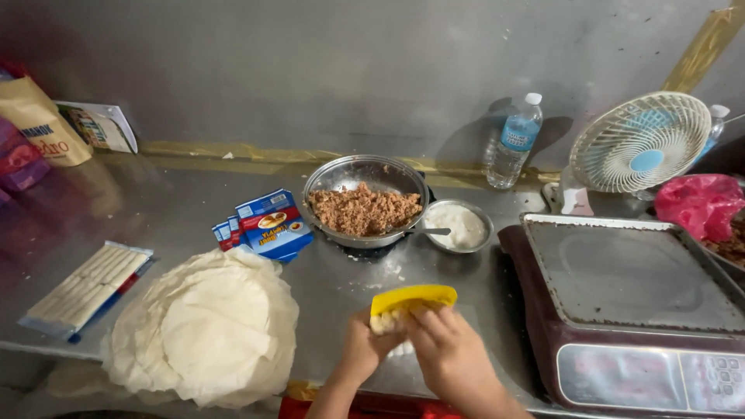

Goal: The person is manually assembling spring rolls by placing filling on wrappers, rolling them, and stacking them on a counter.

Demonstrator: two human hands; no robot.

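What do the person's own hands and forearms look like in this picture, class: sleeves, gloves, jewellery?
Both the left hand and the right hand are bare: no gloves, and no rings or watch that show. The forearms are uncovered as far as the picture's lower edge, so no sleeves are in view.

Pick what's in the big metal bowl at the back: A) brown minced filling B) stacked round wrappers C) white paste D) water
A: the big metal bowl holds brown minced filling; the white paste is in the smaller bowl beside it, and the round wrappers lie stacked on the counter, front left.
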